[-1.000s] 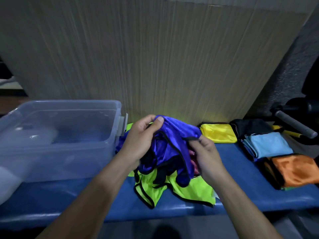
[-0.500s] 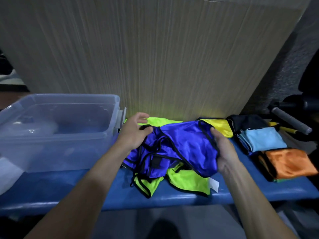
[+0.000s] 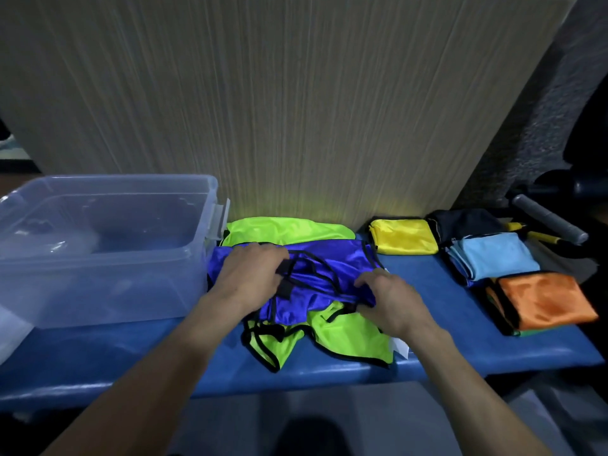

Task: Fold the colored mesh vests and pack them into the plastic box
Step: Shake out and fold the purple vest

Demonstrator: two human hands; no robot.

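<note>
Blue vest (image 3: 329, 261) lies crumpled on green vest (image 3: 348, 337) on bench (image 3: 437, 284), long axis left-right, left hand (image 3: 251, 274) and right hand (image 3: 391, 301) both curled gripping its ends; box (image 3: 108, 248) nearer left hand.

We record, frame centre: bench (image 3: 444, 281) running left to right, panel (image 3: 296, 110) upright behind it.
- Left on the bench: box (image 3: 108, 179), against the panel.
- Centre, just right of the box: lower vest (image 3: 355, 337) spread flat; upper vest (image 3: 329, 258) lying across it; left hand (image 3: 250, 274) and right hand (image 3: 391, 301) on the upper vest.
- Right: four folded vests (image 3: 496, 260), in a row from the panel to the front edge.
- Far right, behind these: bar (image 3: 549, 218).
</note>
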